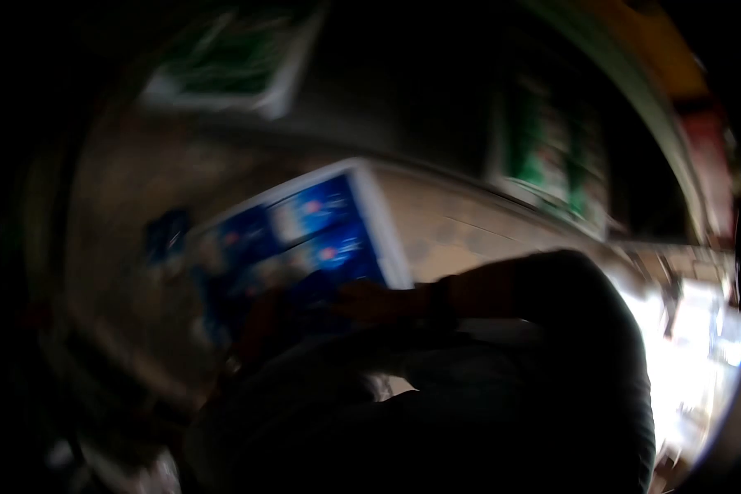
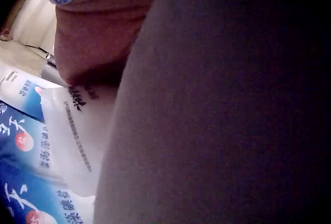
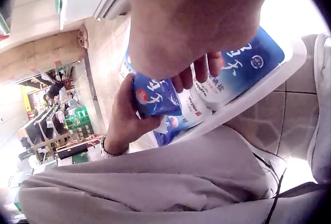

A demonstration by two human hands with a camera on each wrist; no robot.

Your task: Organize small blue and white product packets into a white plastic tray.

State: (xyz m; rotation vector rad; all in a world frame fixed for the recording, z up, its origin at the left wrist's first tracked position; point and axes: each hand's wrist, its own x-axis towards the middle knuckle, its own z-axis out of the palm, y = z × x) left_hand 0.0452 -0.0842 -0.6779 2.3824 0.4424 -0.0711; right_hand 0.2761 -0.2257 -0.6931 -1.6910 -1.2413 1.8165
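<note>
Blue-and-white salt bags (image 3: 258, 61) lie side by side in a white plastic tub (image 3: 297, 58). Over the tub my left hand (image 3: 124, 118) holds one blue salt bag (image 3: 155, 97) by its side, thumb and fingers round it. My right hand (image 3: 199, 27) reaches down from above with curled fingers at the bag's other end; its thumb is hidden. In the dark, blurred head view both hands meet at the tub's near side. A trouser leg (image 2: 222, 105) covers most of the left wrist view, beside a hand (image 2: 98, 38) and printed bags (image 2: 26, 141).
A separate blue packet (image 1: 169, 239) lies on the floor left of the tub. Green-and-white packs stand in white containers (image 1: 280, 90) beyond it. My bent leg (image 3: 155, 177) borders the tub's near side. Crates (image 3: 77, 118) and a person (image 3: 59, 95) appear farther off.
</note>
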